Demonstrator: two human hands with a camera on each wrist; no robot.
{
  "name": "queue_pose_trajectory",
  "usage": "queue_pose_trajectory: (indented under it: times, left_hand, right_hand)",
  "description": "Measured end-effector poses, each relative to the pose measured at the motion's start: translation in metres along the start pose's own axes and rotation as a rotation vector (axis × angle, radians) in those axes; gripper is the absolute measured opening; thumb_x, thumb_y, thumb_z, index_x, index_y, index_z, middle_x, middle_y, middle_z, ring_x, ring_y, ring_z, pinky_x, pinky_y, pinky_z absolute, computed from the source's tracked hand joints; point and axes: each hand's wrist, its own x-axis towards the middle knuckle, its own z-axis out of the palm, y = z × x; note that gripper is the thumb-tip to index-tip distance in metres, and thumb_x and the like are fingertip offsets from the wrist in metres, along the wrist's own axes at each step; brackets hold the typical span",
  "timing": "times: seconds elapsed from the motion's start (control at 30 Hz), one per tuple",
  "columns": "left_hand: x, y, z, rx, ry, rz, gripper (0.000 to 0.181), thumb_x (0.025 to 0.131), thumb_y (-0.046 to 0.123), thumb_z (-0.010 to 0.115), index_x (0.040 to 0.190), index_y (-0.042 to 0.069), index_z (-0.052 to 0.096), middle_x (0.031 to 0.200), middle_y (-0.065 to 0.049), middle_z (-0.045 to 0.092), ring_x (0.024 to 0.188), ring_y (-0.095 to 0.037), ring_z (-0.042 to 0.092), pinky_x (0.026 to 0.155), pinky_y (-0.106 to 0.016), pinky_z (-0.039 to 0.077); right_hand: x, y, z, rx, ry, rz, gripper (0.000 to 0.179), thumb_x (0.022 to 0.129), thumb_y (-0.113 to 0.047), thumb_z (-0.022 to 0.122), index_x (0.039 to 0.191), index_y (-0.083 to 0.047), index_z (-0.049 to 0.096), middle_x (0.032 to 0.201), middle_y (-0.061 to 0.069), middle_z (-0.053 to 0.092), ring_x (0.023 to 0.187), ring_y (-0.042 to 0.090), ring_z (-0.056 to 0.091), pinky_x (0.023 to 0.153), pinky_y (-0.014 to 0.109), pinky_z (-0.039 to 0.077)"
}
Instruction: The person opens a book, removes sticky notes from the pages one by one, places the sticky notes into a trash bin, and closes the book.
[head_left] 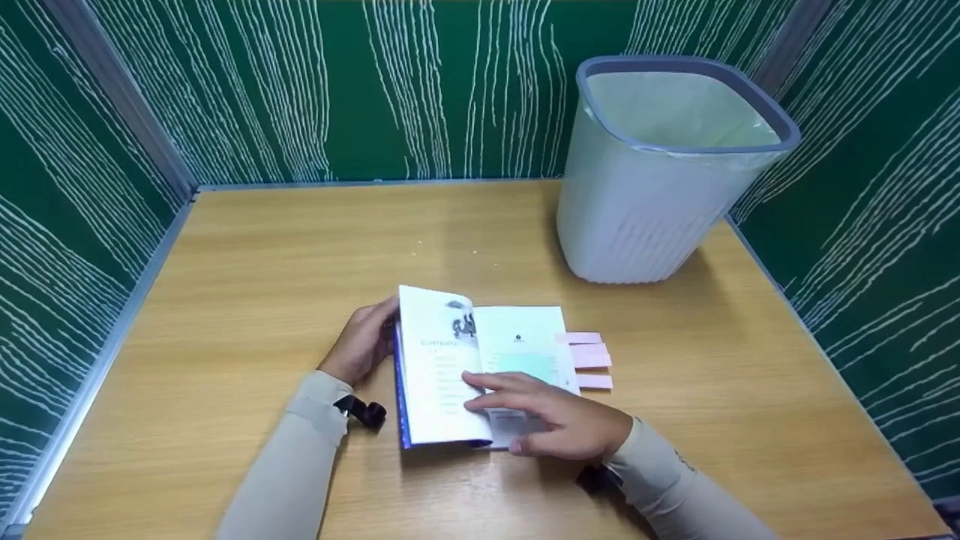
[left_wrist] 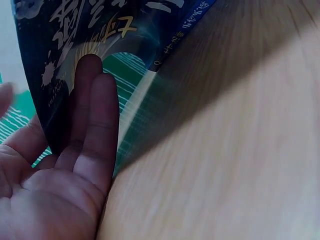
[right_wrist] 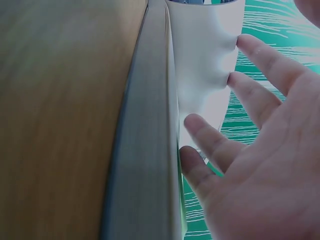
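An open book (head_left: 442,390) lies on the table, its left side tilted up and its dark blue cover (left_wrist: 45,55) facing outward. My left hand (head_left: 364,341) holds the left edge of that cover. In the left wrist view, two fairly straight fingers (left_wrist: 102,120) lie against the outside of the cover. My right hand (head_left: 559,416) is spread over the right page, with two fingertips touching the left page near the fold. The right wrist view shows the raised white page (right_wrist: 202,55) beside those fingers, above the thick page block (right_wrist: 142,135). Pink sticky tabs (head_left: 592,355) jut from the book's right edge.
A pale waste bin (head_left: 637,202) with a grey rim and a liner stands at the table's back right. Small white specks (head_left: 475,253) dot the wooden table (head_left: 262,255) behind the book. Green panels with white streaks (head_left: 450,90) enclose the back and sides.
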Motion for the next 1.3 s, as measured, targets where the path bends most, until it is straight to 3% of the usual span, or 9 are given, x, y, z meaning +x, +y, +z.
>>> queue_pose_trajectory:
  times: [0.13, 0.33, 0.63, 0.9, 1.07, 1.3]
  left_hand:
    - [-0.002, 0.001, 0.0, -0.028, -0.034, -0.011, 0.053, 0.104, 0.047, 0.057, 0.123, -0.002, 0.067, 0.112, -0.012, 0.075, 0.098, -0.02, 0.072, 0.083, -0.035, 0.06]
    - [-0.005, -0.003, -0.002, 0.142, -0.014, -0.063, 0.041, 0.097, 0.022, 0.074, 0.131, 0.001, 0.065, 0.124, -0.015, 0.071, 0.105, -0.024, 0.071, 0.087, -0.033, 0.061]
    - [-0.004, -0.002, 0.001, 0.167, -0.011, -0.044, 0.038, 0.097, 0.01, 0.072, 0.131, 0.0, 0.06, 0.122, -0.017, 0.069, 0.102, -0.026, 0.073, 0.084, -0.035, 0.062]
    - [0.0, -0.001, 0.002, 0.102, -0.023, -0.014, 0.053, 0.093, -0.004, 0.069, 0.139, -0.003, 0.044, 0.117, -0.015, 0.071, 0.093, -0.024, 0.075, 0.075, -0.033, 0.062]
    - [-0.001, -0.001, 0.0, 0.132, -0.013, -0.018, 0.043, 0.093, -0.003, 0.07, 0.132, 0.0, 0.052, 0.114, -0.016, 0.069, 0.094, -0.025, 0.073, 0.074, -0.032, 0.062]
    - [-0.003, 0.001, 0.001, 0.183, 0.011, -0.027, 0.035, 0.094, 0.001, 0.072, 0.126, 0.002, 0.058, 0.112, -0.015, 0.065, 0.094, -0.024, 0.07, 0.071, -0.028, 0.059]
  right_hand:
    - [-0.001, 0.001, 0.002, -0.031, -0.003, 0.002, 0.065, 0.095, -0.033, 0.069, 0.155, -0.03, 0.046, 0.172, 0.0, 0.025, 0.158, 0.024, 0.023, 0.128, 0.045, 0.023]
    - [-0.002, 0.001, 0.006, -0.007, 0.005, 0.014, 0.065, 0.095, -0.033, 0.072, 0.155, -0.031, 0.047, 0.172, -0.001, 0.025, 0.158, 0.023, 0.024, 0.128, 0.045, 0.024]
    - [-0.006, 0.006, 0.001, -0.024, 0.092, 0.054, 0.061, 0.094, -0.029, 0.074, 0.15, -0.029, 0.053, 0.168, 0.0, 0.034, 0.156, 0.024, 0.03, 0.126, 0.041, 0.027]
    - [-0.012, 0.017, -0.007, -0.171, 0.094, 0.221, 0.065, 0.089, -0.042, 0.078, 0.148, -0.028, 0.056, 0.168, -0.003, 0.034, 0.157, 0.029, 0.026, 0.125, 0.059, 0.024]
    - [-0.013, 0.022, -0.013, -0.24, 0.099, 0.336, 0.066, 0.088, -0.04, 0.08, 0.148, -0.031, 0.055, 0.169, -0.005, 0.031, 0.159, 0.028, 0.021, 0.127, 0.058, 0.02]
    - [-0.016, 0.025, -0.02, -0.274, 0.141, 0.398, 0.064, 0.089, -0.039, 0.081, 0.147, -0.025, 0.057, 0.168, -0.002, 0.034, 0.158, 0.027, 0.025, 0.127, 0.053, 0.021]
